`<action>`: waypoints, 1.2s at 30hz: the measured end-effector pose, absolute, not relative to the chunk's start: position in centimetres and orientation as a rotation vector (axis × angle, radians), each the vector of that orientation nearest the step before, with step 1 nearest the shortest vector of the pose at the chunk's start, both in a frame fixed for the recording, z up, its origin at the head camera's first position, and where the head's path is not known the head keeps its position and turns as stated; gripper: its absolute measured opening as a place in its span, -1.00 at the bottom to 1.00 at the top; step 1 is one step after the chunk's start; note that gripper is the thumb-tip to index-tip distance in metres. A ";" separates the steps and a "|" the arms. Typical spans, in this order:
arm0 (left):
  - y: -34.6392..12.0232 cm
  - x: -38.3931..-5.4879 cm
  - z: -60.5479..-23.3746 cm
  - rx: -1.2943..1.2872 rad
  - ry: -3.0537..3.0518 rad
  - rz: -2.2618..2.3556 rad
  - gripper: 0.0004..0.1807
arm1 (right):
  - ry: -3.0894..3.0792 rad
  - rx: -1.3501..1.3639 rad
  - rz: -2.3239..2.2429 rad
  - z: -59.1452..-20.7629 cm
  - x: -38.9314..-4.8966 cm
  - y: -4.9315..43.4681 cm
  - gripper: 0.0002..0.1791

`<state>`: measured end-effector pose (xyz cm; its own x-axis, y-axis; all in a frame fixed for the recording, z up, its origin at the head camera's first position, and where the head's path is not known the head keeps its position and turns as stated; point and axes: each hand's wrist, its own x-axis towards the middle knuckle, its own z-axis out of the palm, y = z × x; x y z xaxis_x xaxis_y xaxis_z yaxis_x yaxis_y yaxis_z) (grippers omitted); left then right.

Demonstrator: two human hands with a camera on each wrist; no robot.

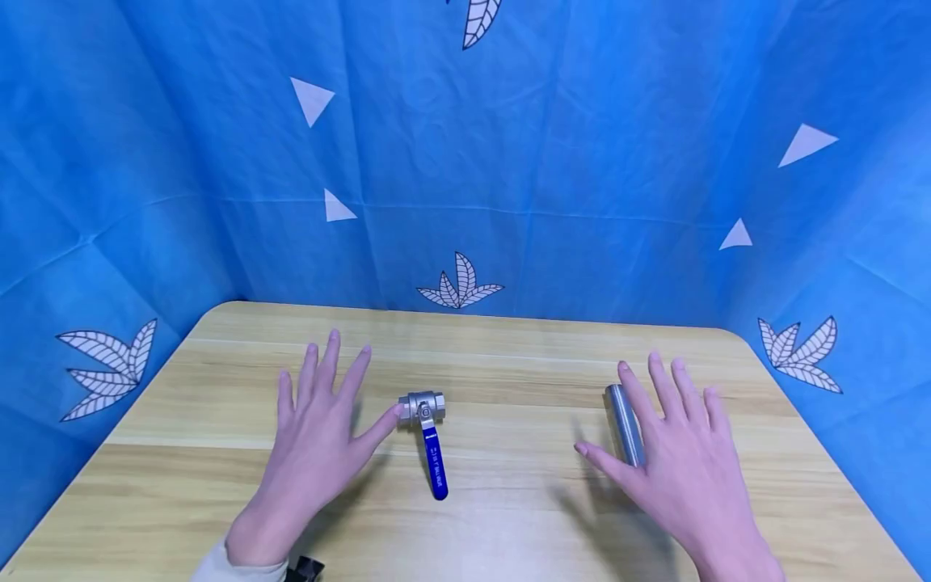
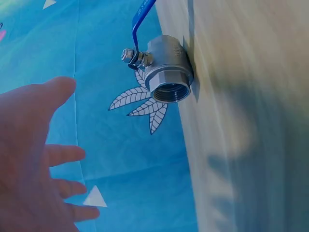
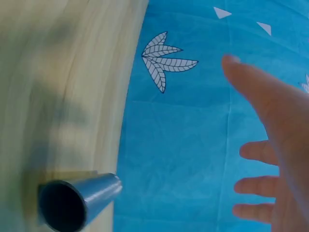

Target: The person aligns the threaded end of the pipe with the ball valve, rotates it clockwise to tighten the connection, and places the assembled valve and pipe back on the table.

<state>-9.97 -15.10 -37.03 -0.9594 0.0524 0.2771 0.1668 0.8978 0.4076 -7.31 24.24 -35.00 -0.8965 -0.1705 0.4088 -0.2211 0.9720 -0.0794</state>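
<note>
A steel ball valve with a blue lever handle lies on the wooden table, its handle toward the person. In the left wrist view, the threaded opening of the ball valve faces the camera. My left hand hovers just left of it, fingers spread, the thumb tip overlapping the valve's end in the head view. On the right lies a grey metal pipe, partly hidden by my right hand, which is spread above it. The hollow end of the pipe shows in the right wrist view. Neither hand holds anything.
The light wooden table has rounded far corners. A blue curtain with white leaf and triangle prints hangs behind it and along both sides. A small black object shows by the left sleeve.
</note>
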 end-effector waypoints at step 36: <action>-14.0 -10.9 -41.1 -0.110 -2.604 -1.596 -0.46 | -2.498 -0.640 1.394 -40.3 -8.5 24.0 -0.43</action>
<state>-10.92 -13.96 -41.08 -0.9938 0.0169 0.1101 0.1058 0.4528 0.8853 -8.52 23.95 -40.32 -0.8838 0.4671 -0.0274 0.2685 0.4582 -0.8473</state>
